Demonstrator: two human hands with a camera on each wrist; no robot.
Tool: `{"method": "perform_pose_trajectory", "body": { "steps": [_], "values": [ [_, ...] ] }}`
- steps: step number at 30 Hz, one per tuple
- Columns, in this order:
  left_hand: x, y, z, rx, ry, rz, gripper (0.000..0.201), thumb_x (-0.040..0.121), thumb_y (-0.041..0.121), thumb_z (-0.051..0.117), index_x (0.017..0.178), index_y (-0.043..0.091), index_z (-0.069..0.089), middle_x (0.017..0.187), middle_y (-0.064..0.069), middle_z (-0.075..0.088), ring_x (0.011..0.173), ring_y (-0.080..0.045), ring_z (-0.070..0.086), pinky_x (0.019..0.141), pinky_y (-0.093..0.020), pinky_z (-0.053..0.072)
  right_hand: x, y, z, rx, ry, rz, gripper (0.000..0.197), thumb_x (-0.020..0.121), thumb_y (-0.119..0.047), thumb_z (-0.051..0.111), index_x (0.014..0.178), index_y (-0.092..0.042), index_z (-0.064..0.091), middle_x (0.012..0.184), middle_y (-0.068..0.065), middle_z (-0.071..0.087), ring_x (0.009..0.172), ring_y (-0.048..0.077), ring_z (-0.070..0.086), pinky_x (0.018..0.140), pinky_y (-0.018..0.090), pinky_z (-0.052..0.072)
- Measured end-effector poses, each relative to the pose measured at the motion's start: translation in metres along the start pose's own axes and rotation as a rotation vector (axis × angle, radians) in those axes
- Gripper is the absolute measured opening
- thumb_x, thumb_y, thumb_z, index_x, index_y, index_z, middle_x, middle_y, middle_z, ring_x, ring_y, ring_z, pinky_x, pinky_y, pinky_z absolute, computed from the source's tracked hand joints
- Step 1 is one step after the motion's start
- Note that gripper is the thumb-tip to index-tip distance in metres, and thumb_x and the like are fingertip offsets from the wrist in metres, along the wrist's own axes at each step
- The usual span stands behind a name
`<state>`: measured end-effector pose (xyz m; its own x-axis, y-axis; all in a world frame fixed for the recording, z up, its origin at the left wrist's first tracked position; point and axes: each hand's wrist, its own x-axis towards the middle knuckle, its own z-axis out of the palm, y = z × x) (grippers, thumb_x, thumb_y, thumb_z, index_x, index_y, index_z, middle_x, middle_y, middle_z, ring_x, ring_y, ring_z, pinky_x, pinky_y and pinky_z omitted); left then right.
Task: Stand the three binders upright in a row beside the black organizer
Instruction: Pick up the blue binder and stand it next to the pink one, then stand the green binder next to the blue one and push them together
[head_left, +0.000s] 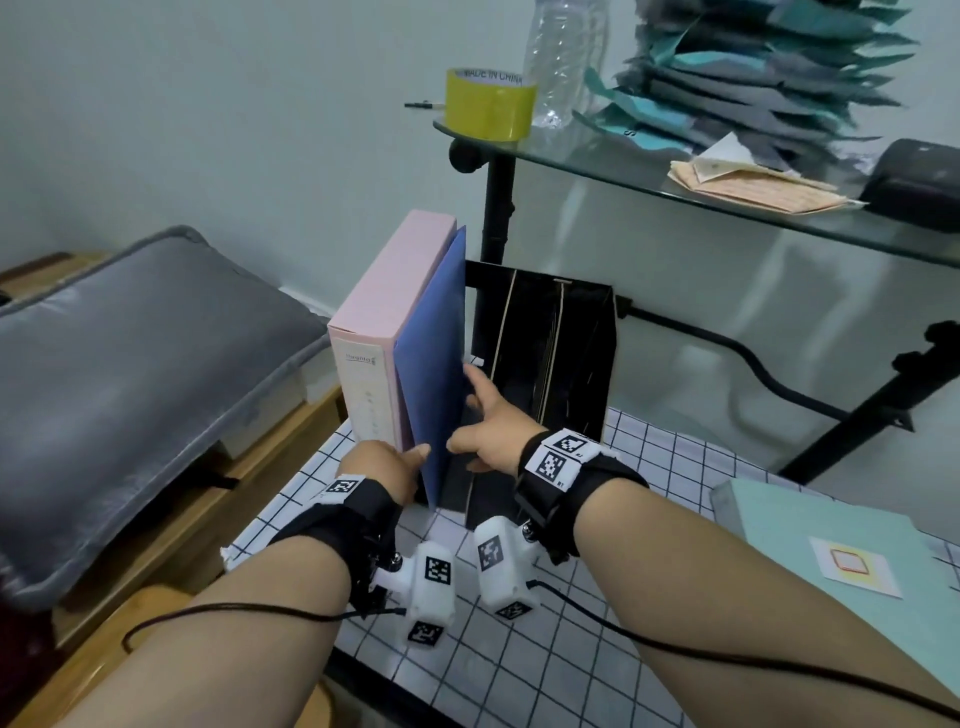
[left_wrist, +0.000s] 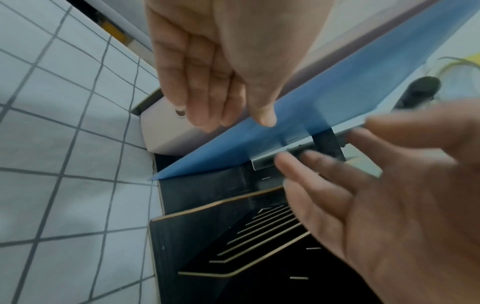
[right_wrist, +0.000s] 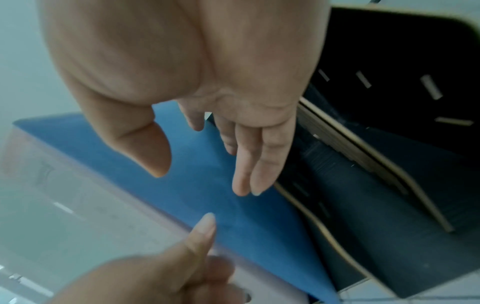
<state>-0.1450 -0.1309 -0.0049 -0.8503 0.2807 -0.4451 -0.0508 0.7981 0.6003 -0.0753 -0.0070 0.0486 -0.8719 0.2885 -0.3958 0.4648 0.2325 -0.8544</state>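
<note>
White tablecloth (head_left: 597, 613) with a dark grid covers the table below a glass shelf (head_left: 727, 197). Left of the black organizer (head_left: 550, 353), a pink binder (head_left: 384, 317) stands upright, spine toward the person. A blue binder (head_left: 434, 358) stands between them, leaning slightly, long edge vertical. The left hand (head_left: 382, 465) rests at the blue binder's near edge, thumb on its cover. The right hand (head_left: 491, 415), fingers straight and spread, presses its organizer-side face. Right of the organizer, a pale green binder (head_left: 831, 540) lies flat.
</note>
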Motion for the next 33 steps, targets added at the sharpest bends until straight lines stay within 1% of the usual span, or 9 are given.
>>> {"method": "perform_pose_trajectory", "body": {
  "steps": [2, 4, 10, 14, 18, 23, 29, 31, 33],
  "values": [
    [-0.007, 0.000, 0.002, 0.039, -0.076, -0.025, 0.061, 0.083, 0.057, 0.044, 0.066, 0.003, 0.066, 0.065, -0.013, 0.069, 0.066, -0.030, 0.069, 0.067, -0.033, 0.055, -0.006, 0.007, -0.008, 0.029, 0.025, -0.004, 0.093, 0.081, -0.004, 0.057, 0.150, -0.039, 0.005, 0.157, 0.003, 0.026, 0.116, 0.024, 0.055, 0.065, 0.030, 0.050],
    [-0.018, 0.005, 0.010, -0.082, -0.133, -0.035, 0.044, 0.085, 0.042, 0.055, 0.057, 0.008, 0.057, 0.050, -0.007, 0.058, 0.046, -0.023, 0.055, 0.051, -0.026, 0.046, -0.014, 0.013, -0.019, 0.051, 0.056, -0.012, 0.091, 0.080, -0.005, 0.058, 0.150, -0.037, 0.010, 0.153, 0.005, 0.032, 0.112, 0.021, 0.056, 0.066, 0.028, 0.050],
    [-0.048, 0.036, 0.050, -0.363, -0.226, 0.129, 0.022, 0.085, 0.017, 0.060, 0.065, 0.013, 0.054, 0.063, -0.008, 0.059, 0.051, -0.019, 0.049, 0.048, -0.021, 0.037, -0.054, 0.039, -0.067, 0.147, 0.244, -0.014, 0.081, 0.082, -0.003, 0.058, 0.149, -0.026, 0.020, 0.144, 0.009, 0.044, 0.101, 0.019, 0.055, 0.074, 0.031, 0.049],
    [-0.077, 0.074, 0.088, -0.352, -0.363, 0.205, 0.018, 0.088, 0.017, 0.055, 0.071, 0.015, 0.054, 0.066, -0.005, 0.060, 0.053, -0.014, 0.050, 0.052, -0.021, 0.038, -0.093, 0.078, -0.110, 0.170, 0.407, 0.028, 0.072, 0.080, -0.008, 0.060, 0.145, -0.022, 0.032, 0.133, 0.008, 0.052, 0.107, 0.019, 0.055, 0.091, 0.037, 0.047],
    [-0.104, 0.101, 0.137, -0.269, -0.490, 0.238, 0.015, 0.085, 0.015, 0.056, 0.070, 0.015, 0.057, 0.066, -0.006, 0.057, 0.051, -0.014, 0.050, 0.051, -0.021, 0.037, -0.141, 0.134, -0.155, 0.224, 0.610, 0.136, 0.062, 0.079, -0.010, 0.062, 0.138, -0.016, 0.043, 0.113, 0.000, 0.053, 0.102, 0.020, 0.056, 0.089, 0.032, 0.046],
    [-0.142, 0.122, 0.201, -0.145, -0.578, 0.237, 0.010, 0.084, 0.016, 0.056, 0.076, 0.019, 0.060, 0.076, -0.003, 0.059, 0.070, -0.020, 0.055, 0.064, -0.029, 0.043, -0.211, 0.217, -0.196, 0.221, 0.806, 0.366, 0.053, 0.083, -0.010, 0.058, 0.134, -0.010, 0.046, 0.123, 0.009, 0.058, 0.112, 0.026, 0.057, 0.087, 0.023, 0.039],
    [-0.179, 0.140, 0.256, -0.033, -0.629, 0.192, 0.006, 0.076, 0.026, 0.063, 0.076, 0.022, 0.059, 0.091, -0.011, 0.059, 0.084, -0.026, 0.054, 0.076, -0.034, 0.044, -0.272, 0.295, -0.222, 0.105, 0.880, 0.596, 0.062, 0.082, -0.020, 0.058, 0.141, -0.013, 0.040, 0.143, 0.009, 0.048, 0.126, 0.026, 0.051, 0.101, 0.032, 0.041],
    [-0.180, 0.141, 0.278, 0.000, -0.637, 0.187, 0.030, 0.068, 0.032, 0.067, 0.094, 0.016, 0.063, 0.098, -0.018, 0.063, 0.088, -0.031, 0.057, 0.078, -0.040, 0.048, -0.284, 0.313, -0.228, 0.073, 0.883, 0.646, 0.066, 0.080, -0.020, 0.059, 0.142, -0.012, 0.038, 0.141, 0.011, 0.049, 0.123, 0.028, 0.052, 0.101, 0.035, 0.044],
    [-0.179, 0.141, 0.291, 0.010, -0.634, 0.168, 0.033, 0.058, 0.037, 0.063, 0.084, 0.017, 0.060, 0.103, -0.019, 0.062, 0.093, -0.031, 0.057, 0.090, -0.047, 0.050, -0.289, 0.325, -0.233, 0.065, 0.875, 0.678, 0.067, 0.079, -0.020, 0.060, 0.141, -0.010, 0.038, 0.139, 0.013, 0.051, 0.123, 0.030, 0.052, 0.102, 0.037, 0.044]
  ]
}}
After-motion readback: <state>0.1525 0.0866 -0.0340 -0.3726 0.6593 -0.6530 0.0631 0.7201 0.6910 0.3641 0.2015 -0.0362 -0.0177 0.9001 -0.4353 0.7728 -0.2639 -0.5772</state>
